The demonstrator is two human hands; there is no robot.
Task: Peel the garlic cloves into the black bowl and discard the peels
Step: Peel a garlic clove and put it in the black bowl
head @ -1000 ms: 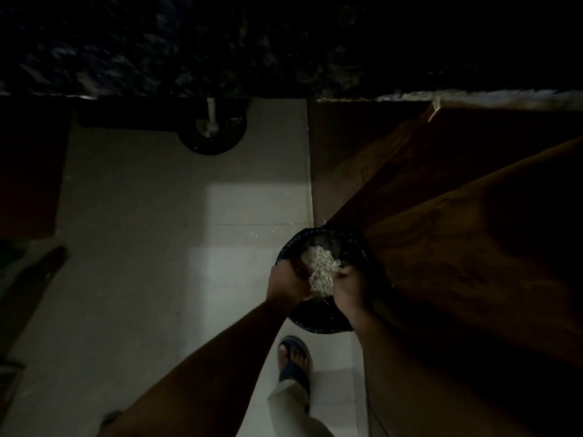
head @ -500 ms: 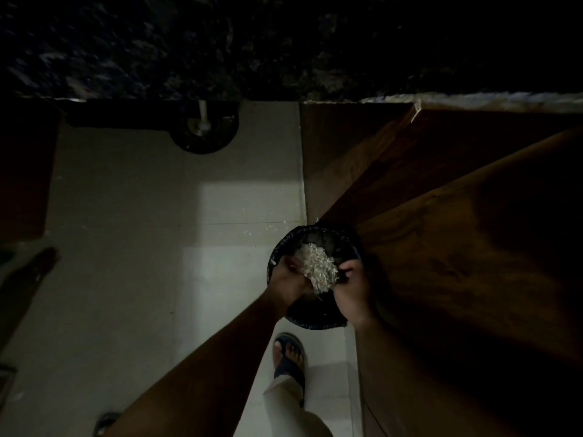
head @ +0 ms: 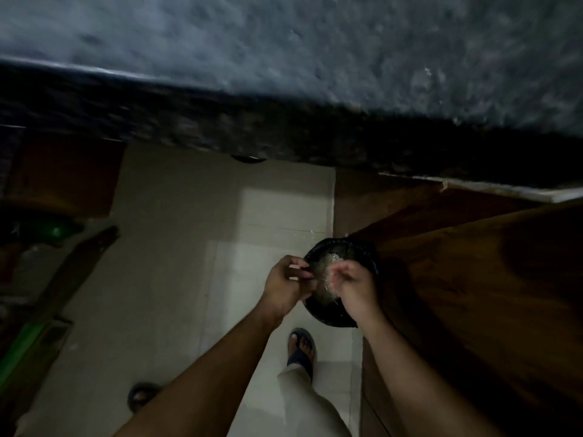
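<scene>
dim, blurred view: peels [head: 328, 272] over a black bin [head: 362, 257], half hidden by both hands; left hand [head: 285, 283] and right hand [head: 353, 287] curled, grip unclear.

Black bin [head: 366, 252] w/ pale off-white peels [head: 328, 263]; floor [head: 176, 247] beige tiles; bench [head: 347, 58] speckled grey-black; cabinet [head: 473, 279] dark brown wood grain; sandal [head: 301, 357] navy.
</scene>
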